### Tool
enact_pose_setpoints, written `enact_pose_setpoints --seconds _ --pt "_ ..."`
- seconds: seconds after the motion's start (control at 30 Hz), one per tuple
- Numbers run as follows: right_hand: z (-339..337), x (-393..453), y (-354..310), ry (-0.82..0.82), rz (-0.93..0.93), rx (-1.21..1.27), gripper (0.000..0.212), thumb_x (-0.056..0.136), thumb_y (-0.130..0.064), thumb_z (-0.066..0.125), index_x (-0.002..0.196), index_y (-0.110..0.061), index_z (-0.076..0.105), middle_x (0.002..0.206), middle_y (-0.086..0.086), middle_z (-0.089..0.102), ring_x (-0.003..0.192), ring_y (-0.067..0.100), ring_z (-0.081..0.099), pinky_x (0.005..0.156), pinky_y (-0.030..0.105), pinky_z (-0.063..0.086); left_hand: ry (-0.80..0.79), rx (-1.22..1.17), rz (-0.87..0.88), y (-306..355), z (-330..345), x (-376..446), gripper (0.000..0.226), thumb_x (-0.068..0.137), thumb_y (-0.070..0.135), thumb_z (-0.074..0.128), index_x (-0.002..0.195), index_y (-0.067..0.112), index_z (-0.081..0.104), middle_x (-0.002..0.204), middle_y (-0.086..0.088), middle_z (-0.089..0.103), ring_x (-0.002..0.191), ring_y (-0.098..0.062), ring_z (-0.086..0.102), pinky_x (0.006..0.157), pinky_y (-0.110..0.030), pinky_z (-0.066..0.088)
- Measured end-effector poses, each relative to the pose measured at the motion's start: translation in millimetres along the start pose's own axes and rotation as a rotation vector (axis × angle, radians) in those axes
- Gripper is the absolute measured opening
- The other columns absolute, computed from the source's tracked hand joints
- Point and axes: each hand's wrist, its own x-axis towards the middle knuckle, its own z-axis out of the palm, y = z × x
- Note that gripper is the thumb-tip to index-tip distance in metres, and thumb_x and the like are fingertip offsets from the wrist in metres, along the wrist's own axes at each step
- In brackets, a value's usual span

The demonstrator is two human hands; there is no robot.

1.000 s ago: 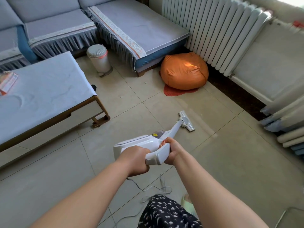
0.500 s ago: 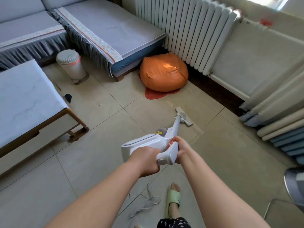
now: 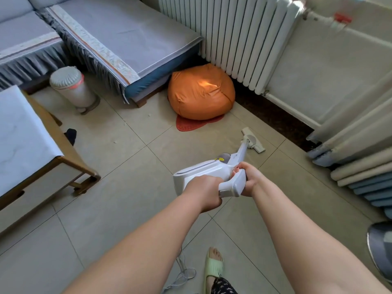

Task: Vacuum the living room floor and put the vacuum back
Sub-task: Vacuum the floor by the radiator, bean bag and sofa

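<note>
Vacuum: white stick vacuum (image 3: 214, 169) at frame centre, floor head (image 3: 252, 140) flat on the tiled floor (image 3: 127, 187).
Left hand (image 3: 204, 193): closed around the vacuum's rear grip.
Right hand (image 3: 248, 178): clasping the handle from the right.
Surroundings: orange beanbag (image 3: 200, 92) above centre, radiator (image 3: 233, 35) at top, desk (image 3: 23, 136) at left.

Tiled floor (image 3: 131, 209) bears vacuum head (image 3: 253, 140), orange beanbag (image 3: 201, 92), bin (image 3: 72, 90).

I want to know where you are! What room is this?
Most likely a living room at home: a grey sofa, a low table, and a white radiator by the wall, with a tiled floor.
</note>
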Motion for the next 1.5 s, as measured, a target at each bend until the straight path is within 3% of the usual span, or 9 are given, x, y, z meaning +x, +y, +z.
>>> enact_pose_setpoints --seconds 0.2,0.43,0.6,0.77,1.13,1.3,1.5 --pt "-0.2 17.5 -24.0 0.016 0.007 -0.007 0.014 0.068 -0.004 0.049 0.059 -0.012 0.043 0.047 -0.004 0.042 0.041 0.007 0.041 0.052 0.014 0.040 -0.012 -0.051 -0.023 2.3 0.4 28.5 0.014 0.084 0.019 0.057 0.085 0.024 0.043 0.102 -0.005 0.063 0.097 -0.028 0.056 0.067 -0.029 0.033" --pt "13.9 17.2 26.8 -0.010 0.058 -0.036 0.012 0.066 -0.003 0.050 0.060 -0.011 0.043 0.049 -0.003 0.043 0.043 0.008 0.041 0.051 0.015 0.042 0.001 -0.069 -0.074 -32.5 11.1 -10.7 0.017 0.081 0.021 0.057 0.080 0.026 0.041 0.099 -0.003 0.063 0.092 -0.026 0.054 0.066 -0.028 0.033" --pt "40.2 17.5 94.3 -0.025 0.091 -0.068 0.012 0.076 -0.005 0.052 0.067 -0.012 0.047 0.055 -0.005 0.047 0.040 0.010 0.047 0.045 0.020 0.047 0.031 -0.064 -0.153 -79.7 12.6 -68.7 0.019 0.078 0.023 0.056 0.073 0.028 0.039 0.095 -0.002 0.063 0.092 -0.027 0.056 0.065 -0.028 0.035" --pt "60.3 4.0 175.6 -0.078 0.106 -0.088 0.013 0.078 -0.005 0.053 0.067 -0.011 0.049 0.058 -0.005 0.047 0.039 0.012 0.049 0.043 0.021 0.047 0.065 -0.058 -0.197 -118.7 18.3 -145.9 0.011 0.079 0.025 0.055 0.080 0.028 0.045 0.099 -0.001 0.064 0.096 -0.025 0.056 0.067 -0.027 0.037" --pt "101.2 -43.3 402.7 -0.087 0.206 -0.219 0.020 0.082 -0.005 0.052 0.063 -0.010 0.050 0.053 -0.003 0.050 0.035 0.012 0.050 0.041 0.021 0.049 0.088 -0.092 -0.343 -221.1 56.5 -355.5 0.009 0.081 0.025 0.056 0.080 0.027 0.048 0.096 0.001 0.064 0.094 -0.022 0.055 0.064 -0.027 0.034" --pt "122.5 -60.0 498.7 -0.113 0.276 -0.280 0.021 0.080 -0.004 0.053 0.061 -0.012 0.052 0.051 -0.004 0.053 0.039 0.012 0.052 0.044 0.020 0.051 0.069 -0.075 -0.460 -272.9 68.4 -441.4 0.010 0.077 0.026 0.057 0.073 0.026 0.048 0.085 0.006 0.061 0.084 -0.019 0.054 0.056 -0.026 0.033" --pt "120.4 -62.7 507.7 -0.100 0.244 -0.273 0.021 0.082 -0.004 0.050 0.062 -0.011 0.051 0.049 -0.003 0.051 0.033 0.014 0.051 0.043 0.021 0.050 0.070 -0.075 -0.428 -279.4 80.4 -448.0 0.003 0.078 0.026 0.056 0.078 0.025 0.053 0.089 0.003 0.065 0.088 -0.021 0.058 0.061 -0.025 0.039"
